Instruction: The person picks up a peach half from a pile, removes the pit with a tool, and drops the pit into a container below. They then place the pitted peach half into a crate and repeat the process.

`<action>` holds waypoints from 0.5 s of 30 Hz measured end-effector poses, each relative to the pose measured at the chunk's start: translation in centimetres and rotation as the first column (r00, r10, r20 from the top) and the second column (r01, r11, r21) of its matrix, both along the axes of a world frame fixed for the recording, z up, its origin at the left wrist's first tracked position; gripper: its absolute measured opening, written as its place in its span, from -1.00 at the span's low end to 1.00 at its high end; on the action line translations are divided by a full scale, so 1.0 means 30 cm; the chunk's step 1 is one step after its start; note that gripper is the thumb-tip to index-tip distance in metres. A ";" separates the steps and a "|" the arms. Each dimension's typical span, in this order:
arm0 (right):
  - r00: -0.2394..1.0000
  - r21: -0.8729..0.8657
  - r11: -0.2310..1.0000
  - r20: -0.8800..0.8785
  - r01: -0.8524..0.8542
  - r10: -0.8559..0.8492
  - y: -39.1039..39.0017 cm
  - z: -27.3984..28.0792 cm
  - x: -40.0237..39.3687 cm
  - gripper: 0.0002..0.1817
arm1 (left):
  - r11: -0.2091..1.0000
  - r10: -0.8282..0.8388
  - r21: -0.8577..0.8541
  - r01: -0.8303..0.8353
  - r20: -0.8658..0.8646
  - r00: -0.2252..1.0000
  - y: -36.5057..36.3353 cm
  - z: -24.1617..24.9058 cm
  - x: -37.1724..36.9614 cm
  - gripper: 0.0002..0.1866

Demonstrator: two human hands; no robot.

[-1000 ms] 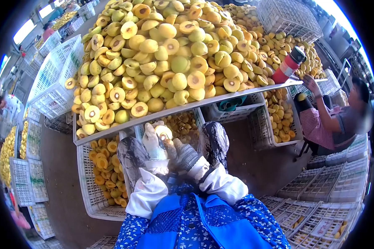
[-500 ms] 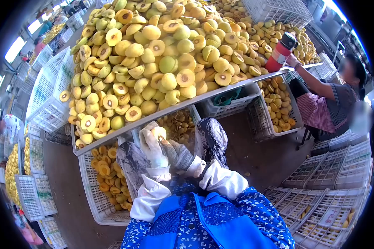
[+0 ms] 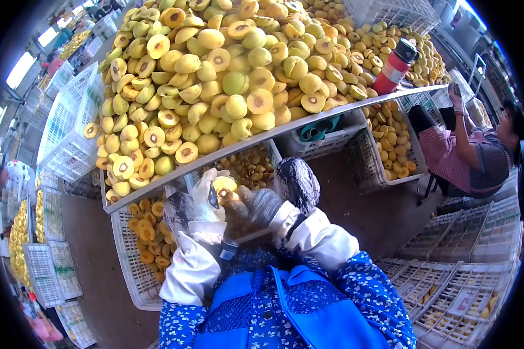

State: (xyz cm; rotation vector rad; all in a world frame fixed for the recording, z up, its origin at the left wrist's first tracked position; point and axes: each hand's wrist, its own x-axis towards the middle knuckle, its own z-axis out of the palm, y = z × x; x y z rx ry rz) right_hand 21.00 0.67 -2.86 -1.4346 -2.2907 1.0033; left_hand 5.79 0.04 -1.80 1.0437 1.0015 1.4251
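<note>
Yellow fruit halves (image 3: 237, 107), some with pits showing, lie heaped on the metal-edged table. In front of its edge, my left hand (image 3: 208, 196), in a pale glove, grips a cut yellow fruit (image 3: 225, 185). My right hand (image 3: 258, 205), in a grey glove, is closed beside that fruit, with its fingertips close to the cut face; what it holds, if anything, is too small to make out. Beyond my hands, a crate (image 3: 273, 152) with small brown and yellow pieces is under the table edge.
At the lower left a white crate (image 3: 126, 256) holds fruit halves. A red bottle (image 3: 395, 68) stands at the table's right edge, near a seated co-worker (image 3: 477, 145). Stacked crates (image 3: 448, 291) rise at the lower right. Another crate (image 3: 70, 125) stands at the left.
The co-worker's hand has left the red bottle and the co-worker sits farther right. My hands have moved slightly apart, and the fruit's cut face shows more.
</note>
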 end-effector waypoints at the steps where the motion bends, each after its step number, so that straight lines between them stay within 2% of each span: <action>1: 0.999 0.053 0.998 -0.019 -0.027 0.028 -0.016 -0.066 -0.014 -0.54 | 0.996 0.069 -0.070 -0.062 0.095 0.993 -0.003 0.006 0.018 -0.72; 3: 0.995 0.125 0.991 -0.079 -0.055 0.065 -0.039 -0.088 -0.022 -0.54 | 0.927 0.239 -0.355 -0.121 0.310 0.920 0.020 0.030 0.044 -0.72; 5: 0.983 0.171 0.983 -0.159 -0.061 0.089 -0.053 -0.063 -0.019 -0.58 | 0.925 0.323 -0.293 -0.242 0.272 0.906 0.023 0.024 0.065 -0.71; 7: 0.972 0.320 0.946 -0.200 -0.053 0.122 -0.065 -0.098 -0.034 -0.59 | 0.898 0.414 -0.258 -0.357 0.215 0.885 0.027 0.048 0.095 -0.67; 8: 0.965 0.389 0.920 -0.218 -0.049 0.143 -0.070 -0.098 -0.044 -0.58 | 0.901 0.403 -0.266 -0.342 0.226 0.887 0.028 0.057 0.091 -0.67; 9: 0.895 0.430 0.901 -0.421 0.053 0.148 -0.076 -0.092 -0.054 -0.66 | 0.904 0.393 -0.277 -0.327 0.235 0.889 0.028 0.061 0.086 -0.66; 11: 0.811 0.114 0.993 -0.583 0.025 0.047 -0.072 -0.072 -0.065 -0.67 | 0.911 0.373 -0.285 -0.299 0.258 0.891 0.015 0.061 0.077 -0.65; 13: 0.702 -0.094 0.995 -0.708 0.019 -0.080 -0.066 -0.069 -0.083 -0.63 | 0.924 0.345 -0.272 -0.270 0.285 0.894 0.011 0.064 0.069 -0.64; 15: 0.665 -0.116 0.993 -0.739 0.033 -0.108 -0.092 -0.030 -0.078 -0.64 | 0.936 0.323 -0.223 -0.272 0.239 0.915 0.010 0.077 0.072 -0.62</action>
